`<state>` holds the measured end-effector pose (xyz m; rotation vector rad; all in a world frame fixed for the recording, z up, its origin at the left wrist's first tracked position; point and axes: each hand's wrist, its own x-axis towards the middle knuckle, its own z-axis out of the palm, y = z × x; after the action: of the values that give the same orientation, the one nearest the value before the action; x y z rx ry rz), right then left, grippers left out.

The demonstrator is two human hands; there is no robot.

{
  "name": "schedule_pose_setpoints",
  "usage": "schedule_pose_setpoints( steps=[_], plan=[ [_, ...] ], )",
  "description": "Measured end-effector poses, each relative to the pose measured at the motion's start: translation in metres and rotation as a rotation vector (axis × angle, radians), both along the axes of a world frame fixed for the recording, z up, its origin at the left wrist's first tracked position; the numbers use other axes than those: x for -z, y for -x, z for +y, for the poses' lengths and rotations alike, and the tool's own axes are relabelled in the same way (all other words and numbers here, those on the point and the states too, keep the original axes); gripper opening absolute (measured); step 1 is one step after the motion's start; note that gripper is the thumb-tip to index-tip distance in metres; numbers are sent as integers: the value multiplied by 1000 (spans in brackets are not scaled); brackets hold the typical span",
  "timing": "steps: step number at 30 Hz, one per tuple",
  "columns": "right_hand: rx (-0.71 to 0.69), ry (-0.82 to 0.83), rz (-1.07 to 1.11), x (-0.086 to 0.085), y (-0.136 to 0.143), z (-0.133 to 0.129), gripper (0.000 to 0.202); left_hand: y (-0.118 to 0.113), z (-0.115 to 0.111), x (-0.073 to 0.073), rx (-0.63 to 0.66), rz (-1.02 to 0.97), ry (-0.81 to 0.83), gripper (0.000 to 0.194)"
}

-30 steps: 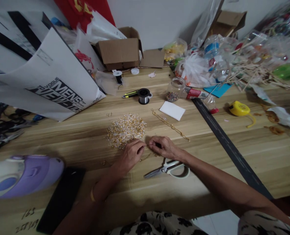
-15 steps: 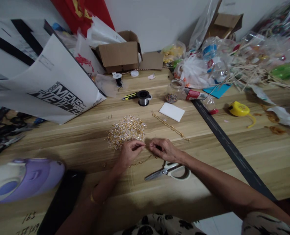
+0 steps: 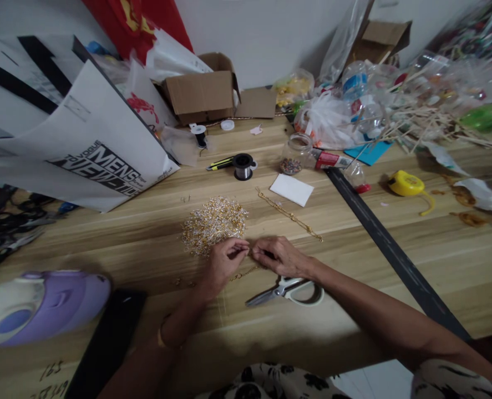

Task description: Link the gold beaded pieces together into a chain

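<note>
My left hand [image 3: 224, 260] and my right hand [image 3: 278, 255] meet fingertip to fingertip just above the wooden table [image 3: 354, 260]. Between them they pinch a thin gold chain [image 3: 246, 271], whose loose end trails down toward the table below my left hand. Right behind my left hand lies a pile of small gold and silver bits [image 3: 214, 221]. White-handled scissors [image 3: 287, 291] lie under my right wrist. A second gold chain [image 3: 289, 214] lies stretched out behind my right hand.
A long black ruler [image 3: 391, 252] crosses the table on the right, near a yellow tape measure [image 3: 406, 184]. A wire spool [image 3: 243, 165], bead jar [image 3: 295, 153], white card [image 3: 291, 189], cardboard box [image 3: 202, 91] and bags stand behind. A purple object [image 3: 41, 305] and black phone [image 3: 108, 343] lie at left.
My two hands have closed together slightly over the chain. The view has shifted a little; nothing else on the table has moved.
</note>
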<state>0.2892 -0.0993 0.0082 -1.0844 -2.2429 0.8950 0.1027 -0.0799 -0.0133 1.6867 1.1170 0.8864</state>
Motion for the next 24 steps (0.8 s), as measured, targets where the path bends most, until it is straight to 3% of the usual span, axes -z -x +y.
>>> schedule_pose_setpoints(
  steps=[9, 24],
  plan=[
    [-8, 32, 6, 0, -1, 1, 12, -1, -5, -5, 11, 68, -96, 8],
    [-21, 19, -12, 5, -2, 3, 11, 2, -8, -11, 69, 209, -403, 10]
  ],
)
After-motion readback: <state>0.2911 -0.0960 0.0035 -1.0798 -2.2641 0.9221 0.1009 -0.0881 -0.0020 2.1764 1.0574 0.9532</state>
